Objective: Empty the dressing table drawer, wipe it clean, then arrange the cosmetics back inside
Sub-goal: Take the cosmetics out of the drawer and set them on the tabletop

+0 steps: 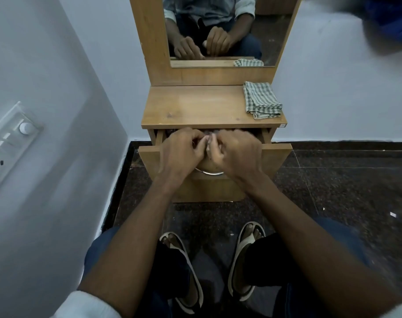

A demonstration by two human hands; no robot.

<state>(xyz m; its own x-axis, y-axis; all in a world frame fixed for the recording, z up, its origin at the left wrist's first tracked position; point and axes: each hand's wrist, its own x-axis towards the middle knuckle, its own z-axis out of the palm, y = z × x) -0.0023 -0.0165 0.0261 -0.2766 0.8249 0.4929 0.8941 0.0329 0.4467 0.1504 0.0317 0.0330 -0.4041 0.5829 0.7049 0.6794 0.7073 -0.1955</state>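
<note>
**Two hands meet over the open drawer**

Two hands are held together at the centre of the frame, above the drawer (278, 157), which is pulled out from the dressing table (195, 106). The left hand (180, 152) and the right hand (237, 152) are both curled, knuckles up, and a small pale item (208, 143) is pinched between their fingertips; what it is cannot be told, as most of it is hidden. The contents of the drawer are covered by the hands and blurred, so the cosmetics cannot be made out. Just below the hands, a curved metal handle (210, 173) is seen on the drawer front.

On the table top, toward its right rear corner, a folded checked cloth (262, 99) is laid flat. Above it, at the top centre of the frame, the hands and the cloth are reflected in a wood-framed mirror (273, 37).

At the lower centre, two feet in pale sandals (243, 260) are planted on the dark speckled floor (333, 184). A switch panel (9, 145) is mounted on the wall at the left edge.
</note>
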